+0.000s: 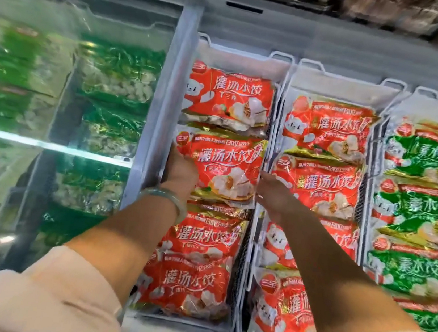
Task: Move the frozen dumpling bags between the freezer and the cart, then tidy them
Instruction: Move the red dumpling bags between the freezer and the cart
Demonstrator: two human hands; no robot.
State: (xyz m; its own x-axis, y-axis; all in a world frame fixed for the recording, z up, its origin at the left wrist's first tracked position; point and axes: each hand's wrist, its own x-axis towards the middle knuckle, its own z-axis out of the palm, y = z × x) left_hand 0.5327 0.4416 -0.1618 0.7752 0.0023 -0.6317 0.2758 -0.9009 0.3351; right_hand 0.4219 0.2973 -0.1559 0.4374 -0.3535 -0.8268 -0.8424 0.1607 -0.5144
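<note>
Red dumpling bag (226, 166) — between left hand (181, 169) and right hand (272, 193).

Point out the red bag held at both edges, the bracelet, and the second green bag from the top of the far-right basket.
red bag (228, 167): head view, centre of its printed front.
bracelet (164, 195): head view, top of its pale band.
green bag (427, 207): head view, its green lettering panel.

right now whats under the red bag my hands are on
The held bag overlaps another red bag at its near edge, in the same basket. Anything deeper is covered.
</note>
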